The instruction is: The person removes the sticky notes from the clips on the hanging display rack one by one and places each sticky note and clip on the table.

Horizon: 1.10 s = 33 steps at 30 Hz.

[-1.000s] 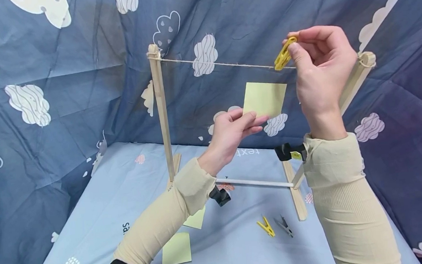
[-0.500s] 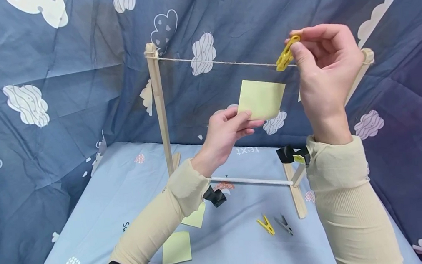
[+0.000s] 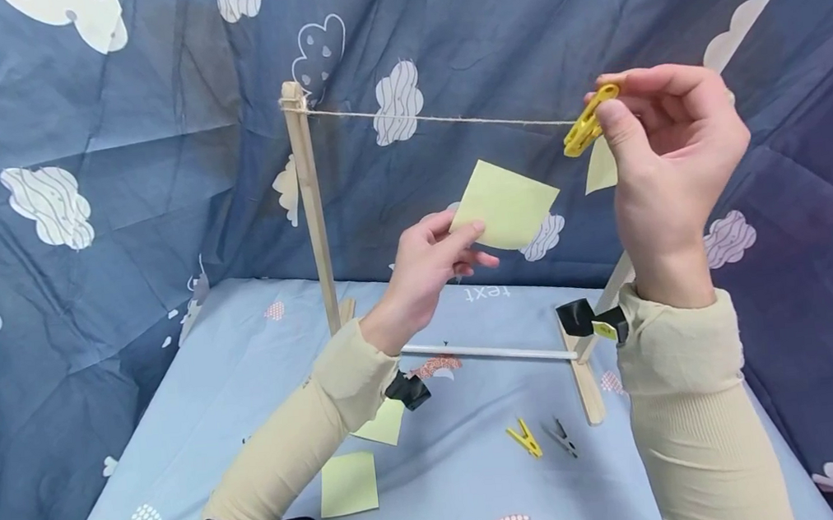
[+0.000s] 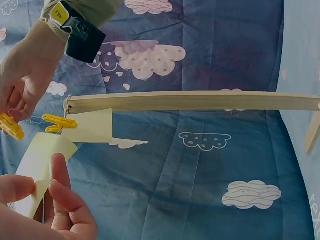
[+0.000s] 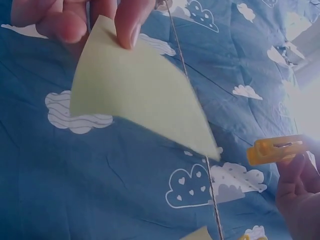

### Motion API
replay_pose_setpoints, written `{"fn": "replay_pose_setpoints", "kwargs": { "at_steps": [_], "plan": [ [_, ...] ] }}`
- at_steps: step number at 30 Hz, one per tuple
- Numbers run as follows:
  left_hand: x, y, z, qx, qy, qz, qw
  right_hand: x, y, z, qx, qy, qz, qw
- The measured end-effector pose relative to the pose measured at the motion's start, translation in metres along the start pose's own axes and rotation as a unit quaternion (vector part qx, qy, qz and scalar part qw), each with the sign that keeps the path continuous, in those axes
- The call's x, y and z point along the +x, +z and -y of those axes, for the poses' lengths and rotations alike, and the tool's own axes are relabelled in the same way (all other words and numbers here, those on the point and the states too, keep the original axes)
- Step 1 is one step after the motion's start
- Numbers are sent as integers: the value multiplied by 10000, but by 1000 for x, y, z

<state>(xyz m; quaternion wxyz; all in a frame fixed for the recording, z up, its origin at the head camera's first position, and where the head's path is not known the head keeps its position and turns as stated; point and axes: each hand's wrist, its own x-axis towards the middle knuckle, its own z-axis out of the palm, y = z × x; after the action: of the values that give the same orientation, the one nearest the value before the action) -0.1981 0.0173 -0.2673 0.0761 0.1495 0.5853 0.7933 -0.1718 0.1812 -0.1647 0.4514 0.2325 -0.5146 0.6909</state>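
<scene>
The left hand [image 3: 425, 272] pinches a yellow note [image 3: 504, 203] by its lower corner, below the string [image 3: 441, 119] and left of the right hand [image 3: 663, 147], whose grip pinches a yellow peg [image 3: 590, 121] at string height.

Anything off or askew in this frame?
The rack's right post leans hard while the left post stands upright, so the frame looks skewed. Otherwise little stands out: left hand pinches a tilted note, right hand pinches a yellow peg by the string. Loose notes and pegs lie on the table.
</scene>
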Motion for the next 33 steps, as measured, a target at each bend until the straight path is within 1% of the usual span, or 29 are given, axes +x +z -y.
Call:
{"fn": "replay_pose_setpoints", "kwargs": {
  "at_steps": [4,6,10,13,16,19,22,26,33],
  "plan": [
    [-4,-3,1,187,42,51,9998,-2,-10,-2,-200,-134,3,9997],
    [-6,-5,1,284,44,70,9996,-4,-14,-3,-215,-129,-8,9997],
    [-10,-8,4,519,106,110,9985,-9,-24,-3,-200,-127,-179,9996],
    [-13,-12,6,706,221,166,9971,-14,-31,-3,-257,-90,-389,9989],
    [-16,-15,8,860,266,238,9957,-20,-37,-1,-237,29,-538,9983],
    [-19,-19,10,971,242,292,9946,-26,-43,-1,1,150,-597,9981],
    [-21,-22,13,1079,223,343,9933,-32,-49,-2,69,219,-539,9983],
    [-22,-26,17,1227,187,388,9915,-40,-58,-5,-2,286,-433,9987],
    [-25,-34,27,1548,61,546,9864,-51,-79,-19,20,477,-489,9977]
  ]
}}
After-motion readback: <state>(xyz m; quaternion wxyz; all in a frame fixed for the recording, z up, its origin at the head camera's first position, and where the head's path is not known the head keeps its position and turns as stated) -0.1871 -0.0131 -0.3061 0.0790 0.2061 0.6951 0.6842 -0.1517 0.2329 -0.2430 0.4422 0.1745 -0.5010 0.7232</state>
